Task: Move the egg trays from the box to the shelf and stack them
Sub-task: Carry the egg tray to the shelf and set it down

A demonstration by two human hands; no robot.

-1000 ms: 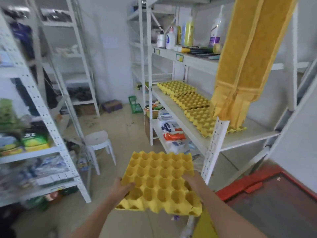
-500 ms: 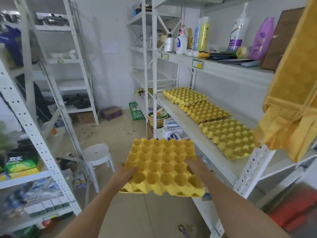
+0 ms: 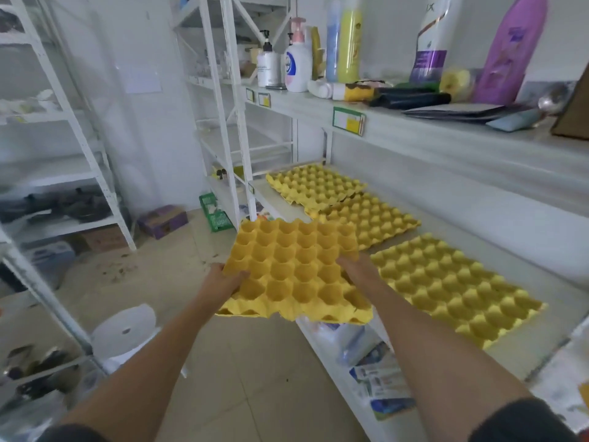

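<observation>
I hold a yellow egg tray (image 3: 296, 269) flat in front of me, just off the front edge of the white shelf (image 3: 541, 275). My left hand (image 3: 223, 280) grips its left edge and my right hand (image 3: 358, 267) grips its right edge. Three more yellow egg trays lie in a row on that shelf: a near tray (image 3: 452, 287), a middle tray (image 3: 373, 220) and a far tray (image 3: 315, 186). The held tray overlaps the view of the middle tray's left corner. No box is in view.
Bottles and a label holder (image 3: 348, 121) sit on the upper shelf (image 3: 446, 132) above the trays. Packaged goods (image 3: 379, 374) fill the lower shelf. A white stool (image 3: 124, 330) stands at the left on the tiled floor, beside another white rack (image 3: 105, 186).
I have moved closer to the shelf and the tray has risen toward shelf height. The yellow hanging cloth and the red box have left the view.
</observation>
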